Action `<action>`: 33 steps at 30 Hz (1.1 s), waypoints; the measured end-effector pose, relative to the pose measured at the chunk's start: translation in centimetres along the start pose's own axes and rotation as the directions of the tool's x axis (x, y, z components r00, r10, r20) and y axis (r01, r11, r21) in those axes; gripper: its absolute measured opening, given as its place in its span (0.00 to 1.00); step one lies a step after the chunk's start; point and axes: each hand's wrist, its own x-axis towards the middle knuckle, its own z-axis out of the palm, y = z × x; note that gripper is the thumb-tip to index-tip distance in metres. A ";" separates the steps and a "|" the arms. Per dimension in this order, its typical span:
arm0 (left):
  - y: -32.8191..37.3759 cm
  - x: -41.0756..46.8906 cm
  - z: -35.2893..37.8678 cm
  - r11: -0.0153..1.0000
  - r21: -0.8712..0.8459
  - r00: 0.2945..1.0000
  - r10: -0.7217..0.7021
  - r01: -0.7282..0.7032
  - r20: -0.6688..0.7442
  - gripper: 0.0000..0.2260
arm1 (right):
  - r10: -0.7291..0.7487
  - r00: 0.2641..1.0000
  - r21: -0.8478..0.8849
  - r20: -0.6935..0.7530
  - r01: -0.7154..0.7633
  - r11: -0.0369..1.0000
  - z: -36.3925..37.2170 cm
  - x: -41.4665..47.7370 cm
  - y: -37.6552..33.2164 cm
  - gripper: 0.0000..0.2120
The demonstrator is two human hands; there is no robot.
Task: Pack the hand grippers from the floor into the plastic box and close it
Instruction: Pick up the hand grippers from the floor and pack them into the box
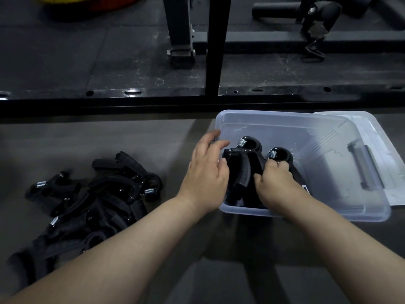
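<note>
My two bare forearms reach forward from the bottom of the view. My left hand (pixel 206 172) is spread loose, fingers slack, lying against the near-left corner of the plastic box (pixel 285 121) and touching the side of a black hand gripper (pixel 240 170) inside it, not closed on anything. My right hand (pixel 277 179) is curled around the handles of a second gripper (pixel 281 155), whose spring end sticks up past my knuckles. Both grippers stand in the left part of the clear box; the right part is bare. The box sits on the grey floor (pixel 109 137), and its lid (pixel 381 137) lies under and beside its right end. To my left on the floor is a heap of black grippers (pixel 94 200), springs showing here and there. Beyond the box runs a black metal frame rail (pixel 153 95) with an upright post (pixel 215 44), and dark gym gear farther back.
</note>
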 end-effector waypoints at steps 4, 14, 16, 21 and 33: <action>0.1 0.0 -0.1 1.000 0.000 1.000 0.001 -0.001 0.007 0.16 | -0.005 1.000 0.001 0.000 0.005 1.000 0.1 0.1 0.1 0.19; 0.1 -0.1 -0.2 1.000 -0.002 1.000 -0.009 0.009 0.010 0.16 | -0.004 1.000 -0.046 0.005 0.005 0.999 0.3 0.3 0.3 0.21; 0.2 -0.1 -0.4 1.000 0.009 1.000 -0.003 0.003 0.009 0.16 | 0.001 1.000 -0.062 0.003 -0.001 0.998 0.3 0.4 0.3 0.23; 0.2 -0.2 -0.6 1.000 0.006 1.000 -0.003 0.002 0.016 0.18 | 0.024 0.996 -0.054 -0.085 -0.028 0.998 -0.1 0.1 0.0 0.22; -2.6 -1.9 -0.4 0.999 -0.028 0.999 0.044 -0.043 0.028 0.26 | -0.527 0.796 0.130 -0.299 0.581 0.804 1.4 -1.6 -5.3 0.24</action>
